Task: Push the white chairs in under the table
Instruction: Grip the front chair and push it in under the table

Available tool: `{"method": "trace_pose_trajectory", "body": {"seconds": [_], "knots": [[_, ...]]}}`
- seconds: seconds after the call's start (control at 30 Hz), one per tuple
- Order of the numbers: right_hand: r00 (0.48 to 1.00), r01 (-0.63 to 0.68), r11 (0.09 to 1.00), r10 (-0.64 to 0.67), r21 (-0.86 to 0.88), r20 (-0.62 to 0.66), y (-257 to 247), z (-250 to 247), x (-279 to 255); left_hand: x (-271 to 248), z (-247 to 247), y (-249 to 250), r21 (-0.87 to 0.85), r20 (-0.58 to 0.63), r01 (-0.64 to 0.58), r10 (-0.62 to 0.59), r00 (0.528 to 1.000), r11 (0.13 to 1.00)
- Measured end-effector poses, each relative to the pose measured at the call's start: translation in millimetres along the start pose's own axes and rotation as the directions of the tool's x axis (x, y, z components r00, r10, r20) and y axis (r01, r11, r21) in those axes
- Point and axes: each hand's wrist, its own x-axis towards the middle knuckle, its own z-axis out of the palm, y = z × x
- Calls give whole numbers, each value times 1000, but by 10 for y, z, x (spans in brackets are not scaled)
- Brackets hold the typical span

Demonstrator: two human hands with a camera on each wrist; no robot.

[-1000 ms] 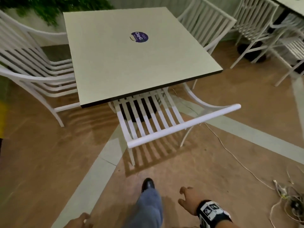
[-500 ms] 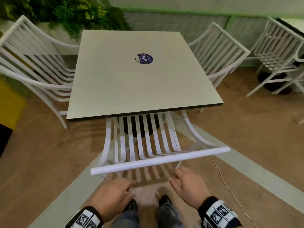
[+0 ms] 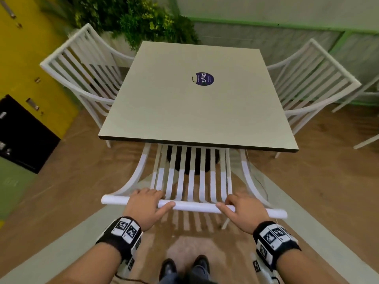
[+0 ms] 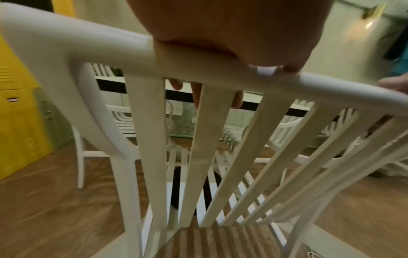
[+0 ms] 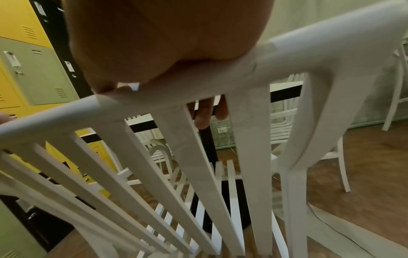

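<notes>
Nearest the viewer, two dark shoes [image 3: 184, 267] stand on the wood-pattern floor [image 3: 328, 191], directly below and between both wrists. The left hand [image 3: 144, 206] grips the top rail [image 3: 193, 206] of the near white chair [image 3: 190, 177]: the fingers curl over the far side of the rail and the thumb lies along its near side. In the left wrist view the fingertips [image 4: 196, 94] show behind the slats below the rail. The right hand [image 3: 243, 211] holds the same rail in the same manner, toward its right end, with its fingertips [image 5: 204, 115] visible between slats in the right wrist view. The two hands sit well apart on the rail. Beyond the hands, the chair seat extends under the near edge of the square table [image 3: 194, 111], while its backrest stands outside that edge. A round purple sticker [image 3: 204, 78] lies on the tabletop past its middle. Farther out, to the left of the left hand, a second white chair [image 3: 82, 66] stands beside the table; to the right of the right hand, a third white chair [image 3: 311, 76] does likewise. Yellow lockers [image 3: 26, 58] and a green plant [image 3: 127, 15] lie farthest away.
</notes>
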Motion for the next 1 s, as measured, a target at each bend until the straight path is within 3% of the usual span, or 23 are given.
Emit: {"method": "trace_pose_trajectory", "body": {"seconds": [0.23,0.47,0.73,1.0], "knots": [[997,-25,999,22,-37,-67,-60,72,-28,73,-85,-48,38,73,-13,10,997,999],[999,10,999,-12,-49,-41,24,7,19,59,12,15,18,22,21,-22,1000,1000],[998,0,997,-5,-78,-69,-53,32,23,120,-16,-132,27,32,-71,70,997,997],[999,-2,1000,1,-20,-43,-34,-27,11,108,-10,-106,11,24,-48,47,999,999]]}}
